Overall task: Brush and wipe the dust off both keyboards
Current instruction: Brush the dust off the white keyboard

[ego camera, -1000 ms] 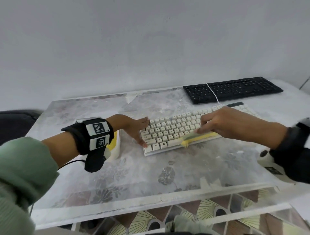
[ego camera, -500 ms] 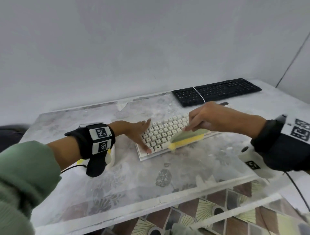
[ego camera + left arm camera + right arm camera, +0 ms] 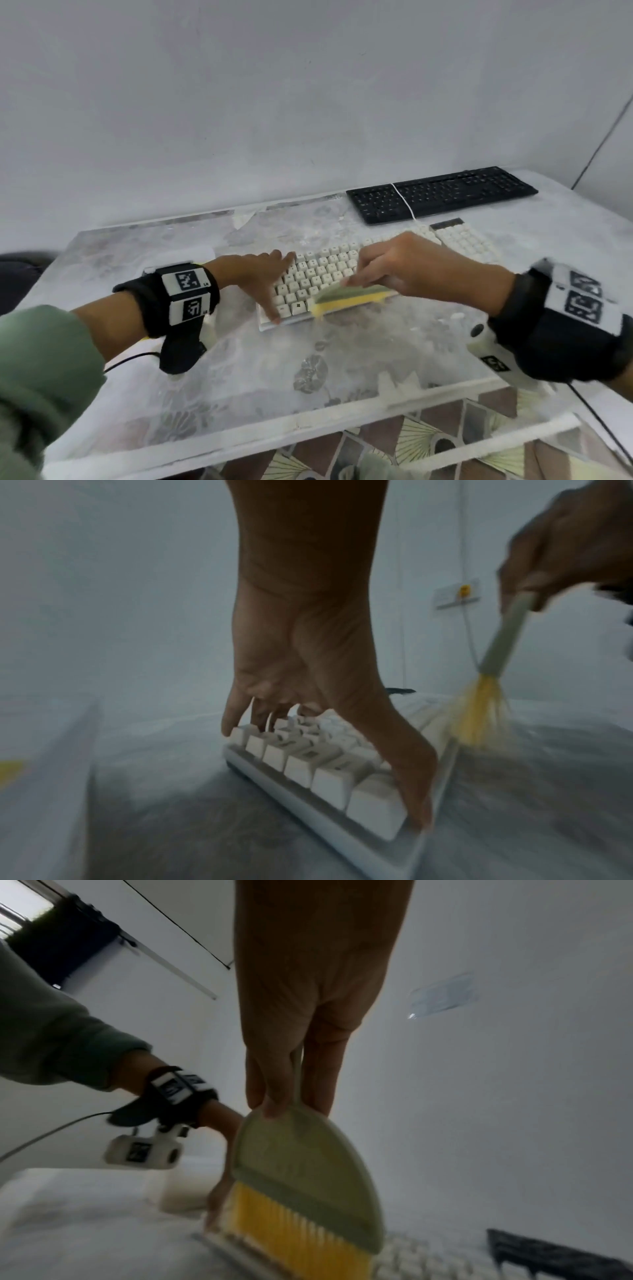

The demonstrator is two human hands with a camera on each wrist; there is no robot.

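Two hands: left (image 3: 263, 274) flat, steadying white keyboard (image 3: 318, 274); right (image 3: 407, 267) fingers pinch yellow-bristled brush (image 3: 346, 298).

A plain room, maybe home; bare white wall (image 3: 308, 102); plastic-covered patterned table (image 3: 239, 377).

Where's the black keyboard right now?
In the head view the black keyboard lies at the table's far right by the wall, just behind the white keyboard being brushed, with a white cable across it.

White kbd (image 3: 318, 274) near table front, yellow-bristle brush (image 3: 346, 298) on keys; black kbd (image 3: 442, 195) behind
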